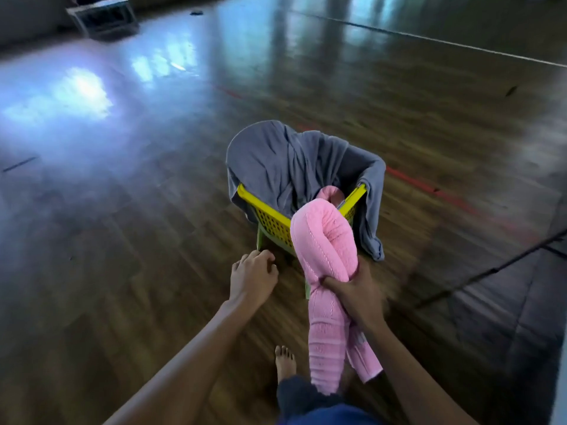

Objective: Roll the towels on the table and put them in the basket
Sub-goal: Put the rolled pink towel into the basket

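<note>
My right hand [356,294] grips a rolled pink towel [323,240] around its middle. The roll is bent double, its fold pointing up at the basket and both ends hanging below my hand. A yellow plastic basket [273,220] stands on the floor just ahead, with a grey towel [285,161] draped over its far rim and right side. Another pink roll [329,193] lies inside the basket. My left hand [253,276] hovers with loosely curled fingers near the basket's near left corner, holding nothing.
The basket sits on a shiny wooden floor [138,225] with red [429,187] and white line markings. My bare foot [285,361] is below the towel. A dark cable [491,269] runs across the floor at the right. A grey box-like object [104,16] lies far back left.
</note>
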The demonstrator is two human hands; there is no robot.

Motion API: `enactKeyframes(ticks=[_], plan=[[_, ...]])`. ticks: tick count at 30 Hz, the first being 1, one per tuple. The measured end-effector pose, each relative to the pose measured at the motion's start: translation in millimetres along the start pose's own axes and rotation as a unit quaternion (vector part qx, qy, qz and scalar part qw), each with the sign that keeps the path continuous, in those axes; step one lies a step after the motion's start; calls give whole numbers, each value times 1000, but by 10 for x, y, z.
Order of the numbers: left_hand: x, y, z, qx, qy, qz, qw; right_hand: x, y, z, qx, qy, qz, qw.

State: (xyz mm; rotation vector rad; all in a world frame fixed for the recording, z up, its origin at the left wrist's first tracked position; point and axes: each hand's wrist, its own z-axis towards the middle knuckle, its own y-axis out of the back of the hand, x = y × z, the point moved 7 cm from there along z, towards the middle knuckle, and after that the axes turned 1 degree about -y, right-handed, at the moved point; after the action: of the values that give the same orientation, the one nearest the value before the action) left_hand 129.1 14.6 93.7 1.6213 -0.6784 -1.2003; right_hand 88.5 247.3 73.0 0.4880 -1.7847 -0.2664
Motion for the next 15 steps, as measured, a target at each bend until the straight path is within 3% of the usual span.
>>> enactKeyframes(ticks=[15], plan=[[258,-56,3105,105,-122,-1,987,957,-514,2131,-148,-139,39,978]])
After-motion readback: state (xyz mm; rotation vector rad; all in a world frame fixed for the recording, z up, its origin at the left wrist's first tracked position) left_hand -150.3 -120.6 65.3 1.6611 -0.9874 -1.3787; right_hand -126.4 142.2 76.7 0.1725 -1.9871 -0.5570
